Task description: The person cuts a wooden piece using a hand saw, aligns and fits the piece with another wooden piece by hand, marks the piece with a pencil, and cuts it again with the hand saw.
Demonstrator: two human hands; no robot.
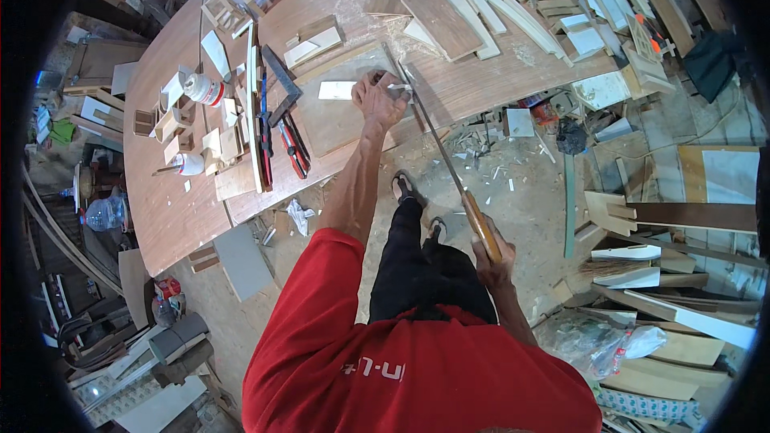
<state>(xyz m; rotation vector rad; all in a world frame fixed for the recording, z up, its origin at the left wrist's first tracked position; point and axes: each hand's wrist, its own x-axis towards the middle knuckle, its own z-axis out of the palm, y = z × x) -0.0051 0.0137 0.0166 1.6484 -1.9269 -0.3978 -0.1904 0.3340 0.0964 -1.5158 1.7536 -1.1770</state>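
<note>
Seen from the head camera: the left hand (378, 99) presses a small white strip (337, 90) flat on a board (333, 120) at the table (176, 208) edge. The right hand (491, 261) is clenched on a saw (437, 140) handle, its blade reaching to the strip.

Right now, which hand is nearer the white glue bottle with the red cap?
Left. The left hand presses a small white piece on the table, to the right of the glue bottle. The right hand grips the saw handle, off the table's edge.
</note>
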